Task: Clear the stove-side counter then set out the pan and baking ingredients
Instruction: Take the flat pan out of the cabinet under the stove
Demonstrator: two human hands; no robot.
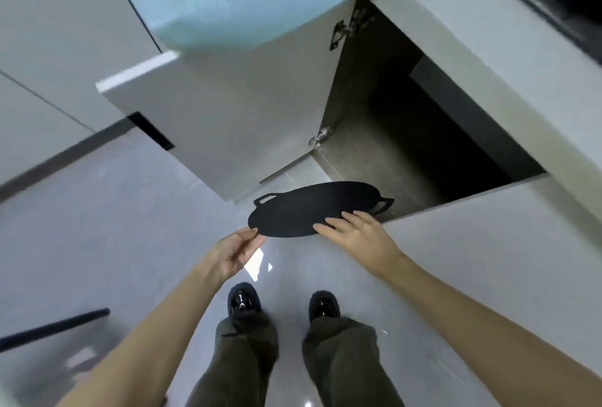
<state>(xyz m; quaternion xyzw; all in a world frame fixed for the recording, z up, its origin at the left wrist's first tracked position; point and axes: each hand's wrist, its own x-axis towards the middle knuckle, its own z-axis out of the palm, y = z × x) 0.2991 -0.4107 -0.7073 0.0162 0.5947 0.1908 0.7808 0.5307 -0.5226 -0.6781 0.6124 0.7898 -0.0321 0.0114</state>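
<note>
both hands, left hand (236,252), right hand (361,237), gripping pan (306,209) rim

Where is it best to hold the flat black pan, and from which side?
Grip the two loop handles at opposite ends of the pan, one hand from each side. The pan is wide, flat and thin, so the left hand pinching the bare rim looks less secure.

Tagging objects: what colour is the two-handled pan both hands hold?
Plain matte black pan, handles too; no pattern. Head view, the only one.
</note>
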